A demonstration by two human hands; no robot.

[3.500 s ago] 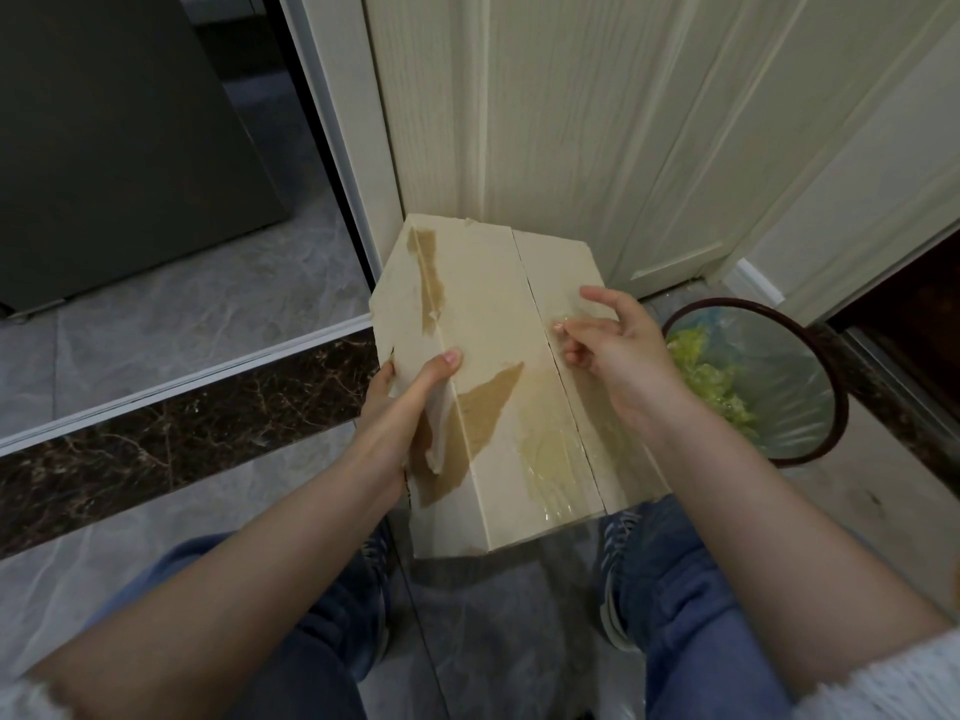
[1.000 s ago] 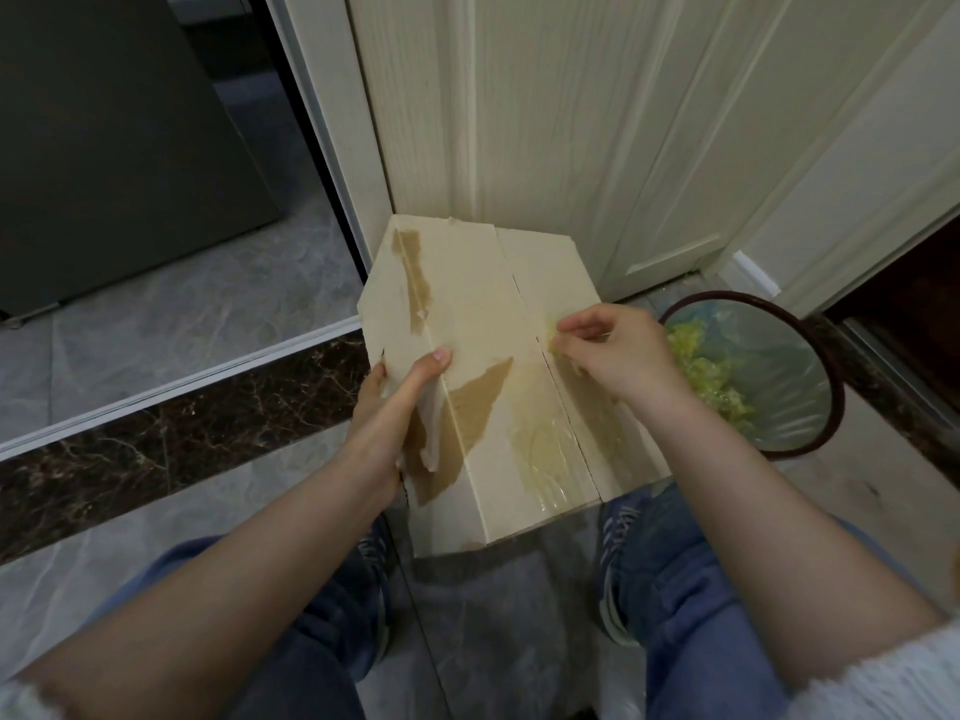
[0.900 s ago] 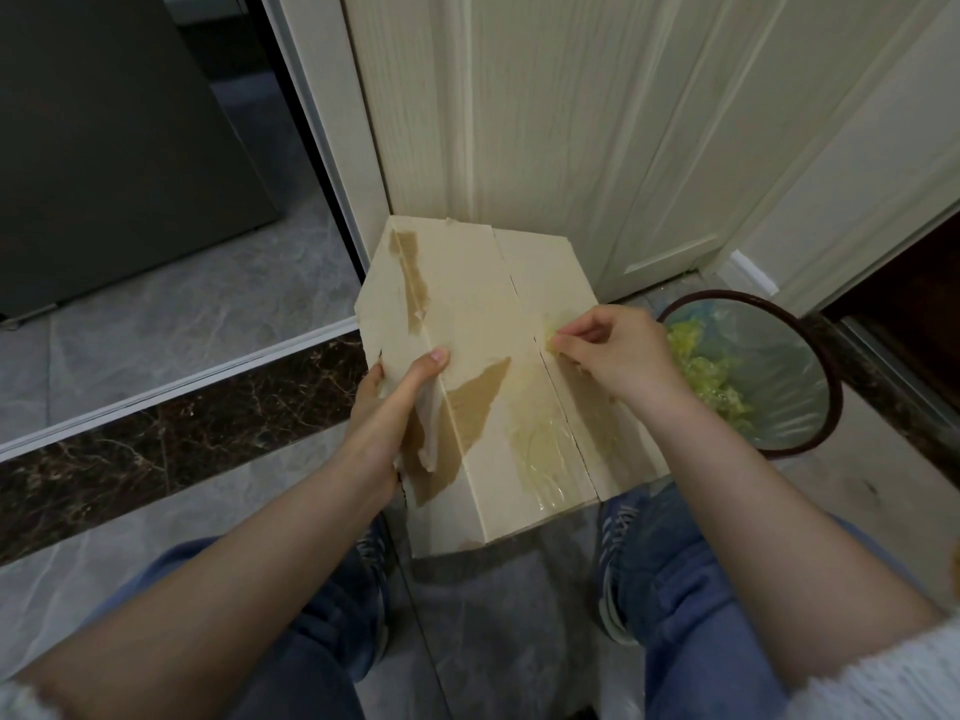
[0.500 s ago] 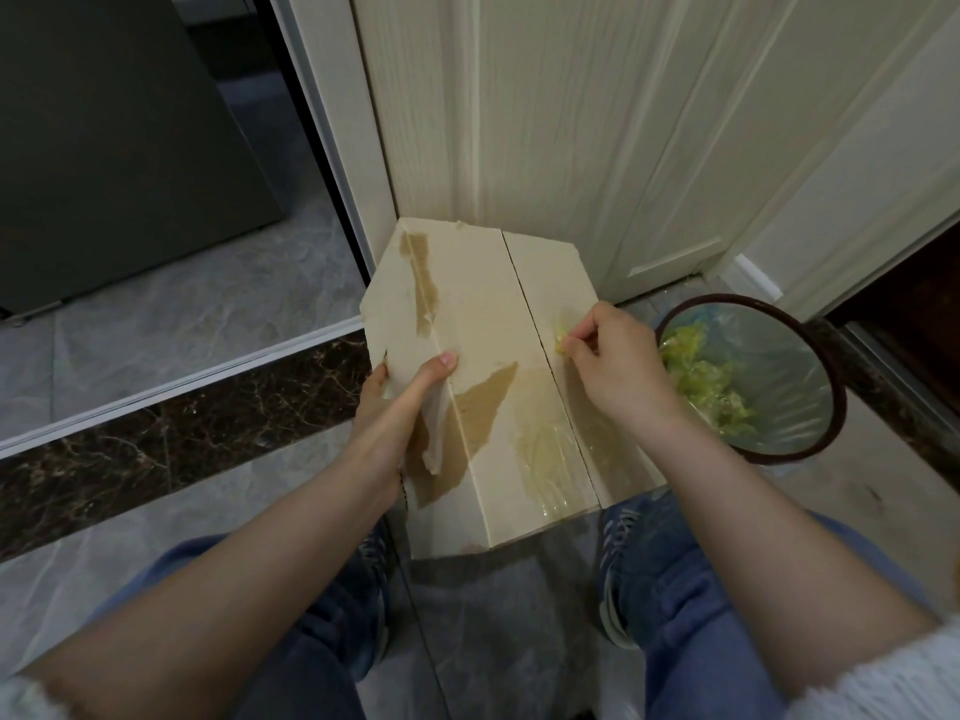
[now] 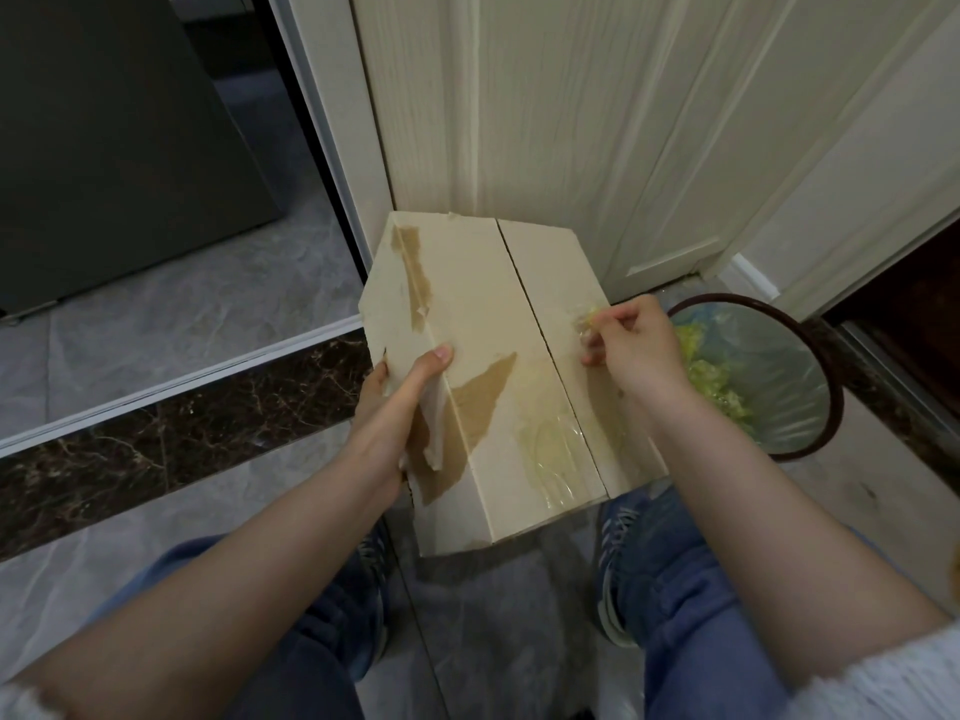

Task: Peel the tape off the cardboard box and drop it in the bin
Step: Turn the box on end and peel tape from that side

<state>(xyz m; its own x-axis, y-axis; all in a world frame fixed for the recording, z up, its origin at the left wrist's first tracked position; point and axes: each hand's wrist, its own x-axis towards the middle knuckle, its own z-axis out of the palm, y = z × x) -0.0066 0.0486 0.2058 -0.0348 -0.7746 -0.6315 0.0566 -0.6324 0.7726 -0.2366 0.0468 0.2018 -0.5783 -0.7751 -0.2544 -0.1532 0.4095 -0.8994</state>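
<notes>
Pinching a crumpled strip of clear tape [image 5: 589,320] between thumb and fingertips, our right hand [image 5: 631,345] lifted it off the cardboard box [image 5: 493,324].

Our fingers were curled round the tape's loose end, which was raised just above the box's right flap, while the rest of the strip ran down that flap, glossy and wrinkled, to the near edge. Left of the pinch, across the centre seam, our left hand [image 5: 402,387] gripped the box's left edge, thumb pressed flat on top and fingers wrapped underneath. Brown torn patches showed around that thumb. Just right of the pinching hand stood the bin [image 5: 810,356], lined with clear plastic and holding pale green scraps. Below the box were our jeans and blue shoes on the grey floor [image 5: 171,330]; beyond it stood a pale door [image 5: 571,122].
</notes>
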